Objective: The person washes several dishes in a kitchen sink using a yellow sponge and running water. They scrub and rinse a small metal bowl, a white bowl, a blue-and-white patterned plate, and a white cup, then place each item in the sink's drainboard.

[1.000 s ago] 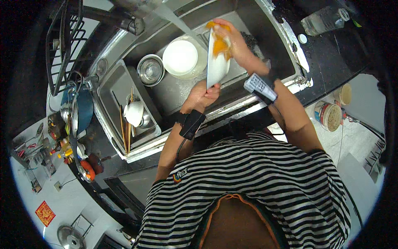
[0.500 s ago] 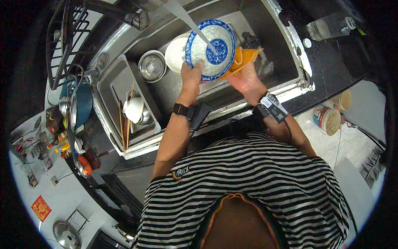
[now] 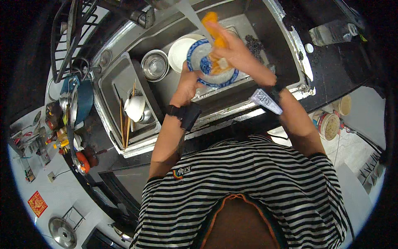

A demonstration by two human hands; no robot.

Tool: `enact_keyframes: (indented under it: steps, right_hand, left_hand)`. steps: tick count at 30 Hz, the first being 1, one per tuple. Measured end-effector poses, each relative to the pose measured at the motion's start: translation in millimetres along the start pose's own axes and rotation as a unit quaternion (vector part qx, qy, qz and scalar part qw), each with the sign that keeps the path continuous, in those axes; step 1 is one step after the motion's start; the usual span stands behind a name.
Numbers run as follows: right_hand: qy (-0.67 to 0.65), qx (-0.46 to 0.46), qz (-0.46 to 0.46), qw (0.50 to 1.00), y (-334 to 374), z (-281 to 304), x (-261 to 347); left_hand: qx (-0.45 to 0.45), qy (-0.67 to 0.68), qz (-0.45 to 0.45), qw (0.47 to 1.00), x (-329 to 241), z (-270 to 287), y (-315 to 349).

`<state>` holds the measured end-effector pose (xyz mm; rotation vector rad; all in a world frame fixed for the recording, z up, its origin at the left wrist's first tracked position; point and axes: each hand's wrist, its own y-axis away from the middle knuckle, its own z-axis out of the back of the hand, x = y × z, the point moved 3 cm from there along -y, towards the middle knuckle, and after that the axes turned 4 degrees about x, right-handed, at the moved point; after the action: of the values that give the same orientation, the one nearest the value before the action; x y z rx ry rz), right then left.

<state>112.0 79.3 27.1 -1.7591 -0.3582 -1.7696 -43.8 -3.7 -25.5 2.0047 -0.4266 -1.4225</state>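
Observation:
Over the large sink basin, my left hand (image 3: 190,83) is closed on the near left rim of a blue-and-white bowl (image 3: 227,79), which is tilted. My right hand (image 3: 234,50) grips an orange cloth (image 3: 211,18); part of the cloth lies inside the bowl, and the rest sticks up past my fingers. Water (image 3: 192,15) streams down from above beside the cloth. A white bowl (image 3: 178,52) rests in the basin behind the patterned one, partly covered by it. Left of that stands a steel bowl (image 3: 155,66).
The small left basin (image 3: 108,89) holds a white cup-like bowl (image 3: 134,108) and chopsticks (image 3: 122,120). A dark wire rack (image 3: 62,50) rises at the far left. At right, a clear plastic bottle (image 3: 331,33) lies on the dark counter. Dark scrubber-like clumps (image 3: 253,46) sit in the basin's right side.
My right hand has moved from the bowl's right side up and over it, bringing the orange cloth onto its inside. The bowl has shifted slightly lower and tilted.

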Motion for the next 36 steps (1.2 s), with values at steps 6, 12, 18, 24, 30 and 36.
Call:
enact_keyframes:
  steps: [6,12,18,24,30,36]
  right_hand:
    - [0.423,0.186,0.069,0.884,-26.3,-29.3,-21.2]
    - [0.365,0.079,0.028,0.927,-22.5,6.5,-43.2]
    - [-0.111,-0.167,-0.280,0.939,17.2,-2.3,-76.2]
    - [-0.524,-0.241,-0.363,0.732,51.4,-61.1,-94.8]
    - [0.161,-0.146,-0.199,0.956,14.7,18.6,-44.9]
    - [0.519,0.054,0.168,0.837,-21.8,-0.3,8.1]
  left_hand:
    - [-0.002,-0.010,-0.118,0.993,-4.8,-18.3,2.0]
    - [-0.052,-0.032,-0.207,0.976,-12.7,-25.0,13.6]
    - [-0.159,0.108,-0.259,0.947,-28.0,-30.9,12.3]
    - [-0.144,0.054,-0.315,0.937,-22.9,-41.7,15.7]
    - [0.084,-0.099,-0.236,0.963,-53.1,1.0,13.9]
    - [0.108,-0.258,-0.239,0.930,-54.8,-25.1,-7.9]
